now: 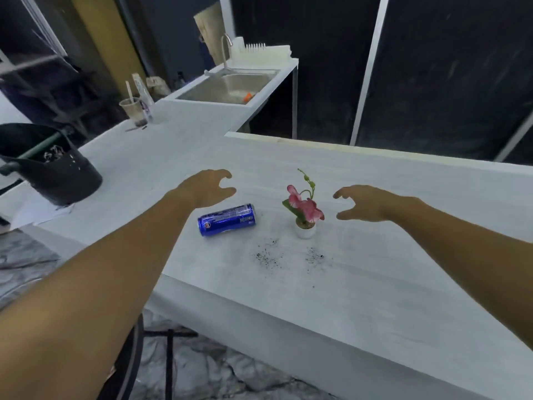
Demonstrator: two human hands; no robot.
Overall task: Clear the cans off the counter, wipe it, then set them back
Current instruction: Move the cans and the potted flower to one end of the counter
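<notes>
A blue can [227, 220] lies on its side on the white counter [375, 269], near the middle. My left hand [206, 188] hovers just behind and above the can, fingers curled apart, holding nothing. My right hand [364, 202] is held out to the right of a small white pot with pink flowers [305, 210], fingers spread and empty. Two patches of dark crumbs [266, 255] lie on the counter in front of the pot and the can.
A black bucket [50, 166] with a green-handled tool stands at the left end of the counter. Farther back are a plastic cup with a straw [134, 111], a steel sink [227, 88] with a tap, and a white dish rack [259, 54].
</notes>
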